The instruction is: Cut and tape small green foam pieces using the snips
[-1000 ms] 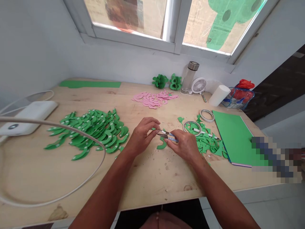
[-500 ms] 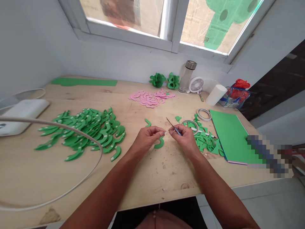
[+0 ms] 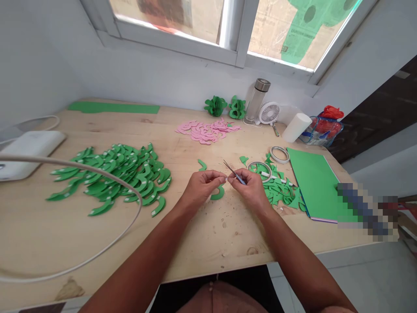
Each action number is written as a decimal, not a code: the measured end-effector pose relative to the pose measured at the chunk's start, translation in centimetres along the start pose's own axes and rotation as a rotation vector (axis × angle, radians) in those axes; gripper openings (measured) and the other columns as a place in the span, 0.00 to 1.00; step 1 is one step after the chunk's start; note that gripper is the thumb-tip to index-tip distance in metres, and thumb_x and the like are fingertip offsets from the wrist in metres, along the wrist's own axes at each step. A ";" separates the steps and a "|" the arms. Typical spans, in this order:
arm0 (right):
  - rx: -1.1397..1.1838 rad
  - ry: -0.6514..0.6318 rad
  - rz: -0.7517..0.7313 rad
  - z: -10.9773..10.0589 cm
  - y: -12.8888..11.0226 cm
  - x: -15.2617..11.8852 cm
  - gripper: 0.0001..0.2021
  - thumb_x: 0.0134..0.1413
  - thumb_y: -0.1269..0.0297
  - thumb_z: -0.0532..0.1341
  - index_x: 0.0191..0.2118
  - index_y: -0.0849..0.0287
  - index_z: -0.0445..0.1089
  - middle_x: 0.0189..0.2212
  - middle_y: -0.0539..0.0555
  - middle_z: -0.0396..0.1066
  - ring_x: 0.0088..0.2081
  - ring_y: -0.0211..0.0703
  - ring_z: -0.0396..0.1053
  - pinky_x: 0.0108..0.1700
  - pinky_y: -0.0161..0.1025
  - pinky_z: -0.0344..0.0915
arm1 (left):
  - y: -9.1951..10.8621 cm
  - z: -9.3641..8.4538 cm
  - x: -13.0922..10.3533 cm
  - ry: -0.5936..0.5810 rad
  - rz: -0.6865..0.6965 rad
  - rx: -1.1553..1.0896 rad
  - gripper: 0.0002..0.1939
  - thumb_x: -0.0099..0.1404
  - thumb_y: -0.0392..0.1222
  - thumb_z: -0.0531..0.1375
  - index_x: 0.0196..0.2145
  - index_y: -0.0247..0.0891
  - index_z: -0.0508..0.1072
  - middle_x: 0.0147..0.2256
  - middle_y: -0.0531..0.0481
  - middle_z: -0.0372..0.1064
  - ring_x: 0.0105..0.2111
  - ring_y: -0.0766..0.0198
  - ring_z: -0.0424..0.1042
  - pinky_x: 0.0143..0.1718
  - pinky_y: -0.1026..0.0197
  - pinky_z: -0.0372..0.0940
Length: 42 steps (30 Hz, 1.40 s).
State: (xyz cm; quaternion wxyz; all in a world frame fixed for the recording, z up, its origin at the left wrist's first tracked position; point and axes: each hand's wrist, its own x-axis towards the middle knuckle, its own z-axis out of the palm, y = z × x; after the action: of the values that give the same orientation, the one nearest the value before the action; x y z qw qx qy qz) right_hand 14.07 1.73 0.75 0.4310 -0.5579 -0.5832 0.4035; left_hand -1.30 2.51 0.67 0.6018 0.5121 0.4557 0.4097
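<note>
1 light wooden table [image 3: 211,243], stained near its left front corner, stands below 1 window [image 3: 240,39]: pale frame [image 3: 176,38], 2 bright panes [image 3: 267,30]. Walls [image 3: 45,48]: white. Floor [image 3: 368,274]: pale tile.

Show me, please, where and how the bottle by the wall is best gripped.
I'd grip the bottle around its upper body, just below the metal lid, coming from the table's near side. It is a slim upright cylinder; the wall is behind, and the fan and a green paper ornament crowd its lower part.

Scissors [image 3: 237,176]: 1, apparently; tape rolls [image 3: 279,161]: 2.
</note>
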 end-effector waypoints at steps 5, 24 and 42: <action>-0.058 0.001 -0.040 0.1 0.1 -0.1 0.09 0.44 0.60 0.61 0.26 0.61 0.68 0.18 0.45 0.59 0.20 0.32 0.54 0.22 0.31 0.51 | -0.2 0.1 0.0 0.011 -0.006 0.000 0.13 0.51 0.46 0.62 0.30 0.34 0.76 0.26 0.48 0.72 0.29 0.62 0.70 0.29 0.62 0.62; 0.096 0.034 0.052 -0.2 -1.2 -0.2 0.07 0.41 0.62 0.60 0.23 0.60 0.64 0.16 0.44 0.57 0.19 0.31 0.51 0.22 0.32 0.48 | -0.8 -0.1 0.0 0.177 0.158 0.451 0.12 0.55 0.43 0.57 0.36 0.37 0.74 0.29 0.48 0.72 0.30 0.59 0.70 0.31 0.58 0.62; 0.144 0.089 0.072 -0.6 -0.7 0.1 0.09 0.42 0.60 0.61 0.23 0.60 0.64 0.17 0.44 0.55 0.20 0.31 0.50 0.23 0.32 0.47 | -1.4 0.7 0.6 0.144 0.161 1.025 0.03 0.53 0.33 0.55 0.25 0.40 0.67 0.27 0.49 0.70 0.31 0.57 0.68 0.29 0.60 0.57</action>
State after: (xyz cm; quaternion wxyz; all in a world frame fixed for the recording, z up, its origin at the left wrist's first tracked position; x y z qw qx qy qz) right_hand 14.40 1.82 1.59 0.4805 -0.5636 -0.5125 0.4345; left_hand -0.48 2.71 -0.80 0.2077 0.7449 0.5970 0.2134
